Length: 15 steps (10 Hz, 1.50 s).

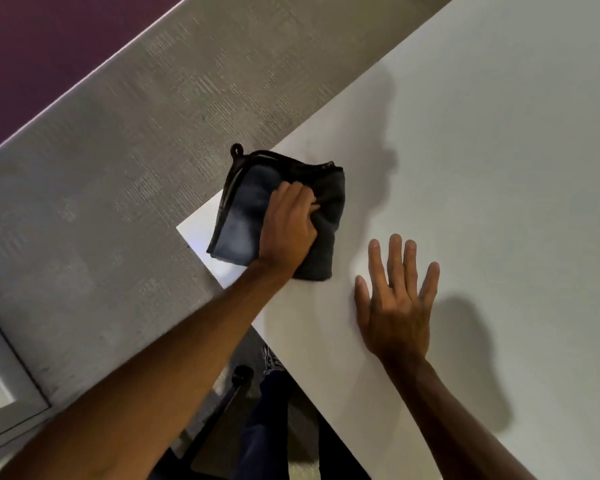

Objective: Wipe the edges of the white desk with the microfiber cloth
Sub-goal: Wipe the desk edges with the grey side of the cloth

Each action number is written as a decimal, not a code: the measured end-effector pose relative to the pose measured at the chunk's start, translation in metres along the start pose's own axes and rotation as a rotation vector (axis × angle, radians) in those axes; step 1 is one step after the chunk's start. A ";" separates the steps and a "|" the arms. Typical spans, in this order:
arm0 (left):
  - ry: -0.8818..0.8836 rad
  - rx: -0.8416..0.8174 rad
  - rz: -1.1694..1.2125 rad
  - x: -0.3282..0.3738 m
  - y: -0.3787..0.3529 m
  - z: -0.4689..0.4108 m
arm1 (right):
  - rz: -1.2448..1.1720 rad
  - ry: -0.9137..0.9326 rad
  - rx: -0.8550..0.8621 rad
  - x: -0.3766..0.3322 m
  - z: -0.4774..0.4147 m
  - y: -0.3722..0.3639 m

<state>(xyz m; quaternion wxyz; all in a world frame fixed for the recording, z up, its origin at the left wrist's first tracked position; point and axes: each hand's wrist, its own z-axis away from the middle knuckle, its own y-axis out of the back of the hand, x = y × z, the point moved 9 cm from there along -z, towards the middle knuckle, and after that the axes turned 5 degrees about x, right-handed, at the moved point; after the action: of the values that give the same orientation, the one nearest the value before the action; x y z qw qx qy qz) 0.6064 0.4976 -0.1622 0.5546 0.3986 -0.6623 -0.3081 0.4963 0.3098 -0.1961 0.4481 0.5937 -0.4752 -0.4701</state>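
A dark grey-blue microfiber cloth (243, 216), folded, lies on the near left corner of the white desk (482, 150), with its black hem and hanging loop reaching past the desk's far edge. My left hand (288, 230) presses down on the cloth, fingers curled and gripping a fold of it. My right hand (397, 303) rests flat on the desk top just right of the cloth, fingers spread, holding nothing. The desk's corner (187, 230) shows white beside the cloth.
A grey textured wall panel (118, 168) runs along the desk's far edge, with a purple surface (32, 46) above it. Below the desk's near edge I see dark blue trousers (267, 427), a black chair part (241, 375) and a white frame (11, 393) at left.
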 end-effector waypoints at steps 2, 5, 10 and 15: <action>-0.004 -0.085 -0.047 -0.025 0.025 0.060 | -0.025 0.037 0.075 -0.004 0.003 0.003; 0.352 0.312 -0.188 -0.094 0.082 0.005 | -0.070 -0.075 -0.128 0.001 0.003 -0.008; 0.533 0.116 -0.346 -0.105 0.052 0.015 | -0.008 -0.056 0.177 -0.020 -0.002 0.013; -0.014 -0.340 0.051 -0.104 0.072 0.008 | -0.453 -0.806 -0.118 -0.162 -0.058 0.018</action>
<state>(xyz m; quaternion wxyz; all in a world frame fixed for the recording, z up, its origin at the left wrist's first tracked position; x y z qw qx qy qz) 0.5925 0.6236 -0.1532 0.6170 0.2799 -0.6143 -0.4045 0.5338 0.4716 -0.1476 0.1468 0.4261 -0.4422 -0.7755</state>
